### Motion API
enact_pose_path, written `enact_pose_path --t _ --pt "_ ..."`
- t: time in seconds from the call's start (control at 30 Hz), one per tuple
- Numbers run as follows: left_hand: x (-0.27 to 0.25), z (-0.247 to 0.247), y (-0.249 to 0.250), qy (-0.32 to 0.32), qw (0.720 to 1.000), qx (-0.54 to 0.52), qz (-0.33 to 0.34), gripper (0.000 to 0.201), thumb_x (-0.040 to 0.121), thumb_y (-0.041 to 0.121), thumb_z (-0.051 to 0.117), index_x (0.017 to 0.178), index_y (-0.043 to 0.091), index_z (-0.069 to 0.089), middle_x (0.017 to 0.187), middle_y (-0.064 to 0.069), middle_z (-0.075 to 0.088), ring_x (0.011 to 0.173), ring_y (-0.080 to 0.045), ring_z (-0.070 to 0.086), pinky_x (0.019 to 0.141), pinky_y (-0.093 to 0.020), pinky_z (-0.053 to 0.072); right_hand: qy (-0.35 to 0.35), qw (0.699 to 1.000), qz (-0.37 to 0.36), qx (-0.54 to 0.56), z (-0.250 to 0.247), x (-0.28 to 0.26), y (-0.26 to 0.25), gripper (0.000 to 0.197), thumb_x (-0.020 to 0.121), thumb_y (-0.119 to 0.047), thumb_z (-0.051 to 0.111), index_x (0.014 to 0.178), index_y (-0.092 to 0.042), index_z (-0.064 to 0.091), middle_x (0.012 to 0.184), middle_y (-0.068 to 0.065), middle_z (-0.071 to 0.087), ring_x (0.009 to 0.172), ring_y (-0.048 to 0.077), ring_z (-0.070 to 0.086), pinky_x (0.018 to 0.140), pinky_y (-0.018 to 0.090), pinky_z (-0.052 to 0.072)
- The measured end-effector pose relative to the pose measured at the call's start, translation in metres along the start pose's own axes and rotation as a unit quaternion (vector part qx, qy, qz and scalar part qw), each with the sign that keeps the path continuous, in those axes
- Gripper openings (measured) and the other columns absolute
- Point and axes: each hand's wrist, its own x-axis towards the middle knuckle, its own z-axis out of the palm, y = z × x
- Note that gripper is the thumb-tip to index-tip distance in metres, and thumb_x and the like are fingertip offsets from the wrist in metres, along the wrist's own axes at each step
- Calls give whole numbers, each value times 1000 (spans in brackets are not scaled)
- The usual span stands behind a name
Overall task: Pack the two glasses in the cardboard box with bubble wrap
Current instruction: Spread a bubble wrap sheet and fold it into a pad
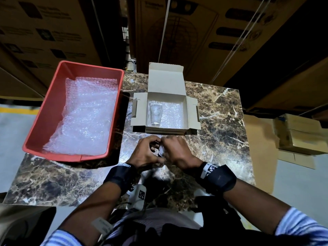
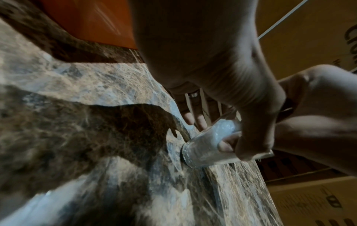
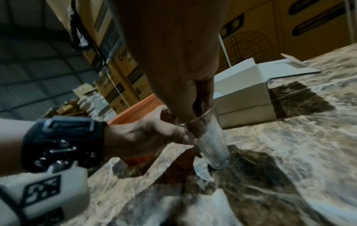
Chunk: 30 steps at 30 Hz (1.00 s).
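Note:
One clear glass (image 1: 155, 112) lies on its side in the left half of the open cardboard box (image 1: 166, 96), on a bubble wrap lining (image 1: 173, 114). The second glass (image 3: 214, 145) stands upright on the marble table just in front of the box (image 3: 245, 97), with bubble wrap (image 2: 222, 130) stuffed inside it. My left hand (image 1: 149, 151) grips this glass (image 2: 204, 151) round its side. My right hand (image 1: 175, 150) covers its mouth, the bunched fingers (image 3: 203, 97) reaching down inside onto the wrap. From the head view the hands hide most of this glass.
A red plastic tray (image 1: 46, 107) holding sheets of bubble wrap (image 1: 88, 114) sits at the table's left, close to my left hand. The box lid (image 1: 166, 79) stands open at the back. Large cartons (image 1: 195, 32) rise behind the table (image 1: 218, 125). Smaller cartons (image 1: 300, 134) lie on the floor to the right.

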Motion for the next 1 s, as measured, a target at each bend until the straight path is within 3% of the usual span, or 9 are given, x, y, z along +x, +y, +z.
enact_pose_path --t 0.13,0.23,0.37,0.53,0.67,0.77,0.83,0.9,1.0 --pt "0 0 0 -8 1000 -7 8 52 47 1 92 91 20 71 78 16 66 69 0 55 63 -20 43 -2 996 19 91 -5 -10 2 21 80 -8 71 101 -12 66 100 18 70 93 36 66 65 32 42" --pt "1 0 2 -4 1000 -1 13 54 47 10 99 93 18 72 79 18 67 68 3 56 64 -17 44 -6 984 23 175 -6 -18 3 38 84 -25 78 118 -9 67 102 13 71 89 28 66 64 29 43" --pt "3 0 2 -4 1000 3 16 52 48 5 97 92 20 72 80 16 68 70 2 58 63 -23 44 -51 984 39 166 -2 -18 -6 33 87 -10 70 118 -2 61 110 20 66 98 35 65 67 27 35" --pt "3 -2 7 -15 1000 8 12 48 51 8 96 88 20 69 78 13 67 69 -1 56 61 -27 44 -91 987 5 134 -21 -12 -6 23 80 -12 77 89 -16 56 92 14 62 81 27 55 55 24 30" --pt "3 -2 13 -18 1000 7 7 44 48 15 90 82 28 66 76 11 67 68 -5 55 59 -33 44 -146 986 -11 76 -26 3 -7 42 78 -9 77 113 -14 53 92 7 54 83 27 55 63 26 36" --pt "0 -2 19 -18 1000 6 9 43 47 14 90 82 24 66 75 11 67 66 -3 54 58 -28 43 -196 975 -17 104 -34 7 -3 17 87 -5 70 89 -11 54 83 4 51 83 28 55 62 21 39" --pt "-2 -1 19 -25 1000 9 10 46 46 16 93 85 19 69 78 8 70 66 -2 55 58 -28 43 -222 968 -13 113 -40 7 8 23 91 -5 62 75 -15 49 74 3 51 74 25 54 52 16 37" --pt "-5 -1 17 -23 1000 10 0 49 48 14 96 89 17 70 80 8 70 65 -1 54 59 -28 43 -209 969 1 132 -41 7 21 6 91 -6 58 91 -6 63 88 13 65 79 28 62 60 26 44" --pt "-4 1 15 -15 1000 8 -6 51 50 12 98 90 20 68 81 12 68 67 -3 57 61 -32 46 -136 975 2 177 -41 0 36 29 93 -7 61 119 -11 73 112 5 72 103 21 67 85 30 53"
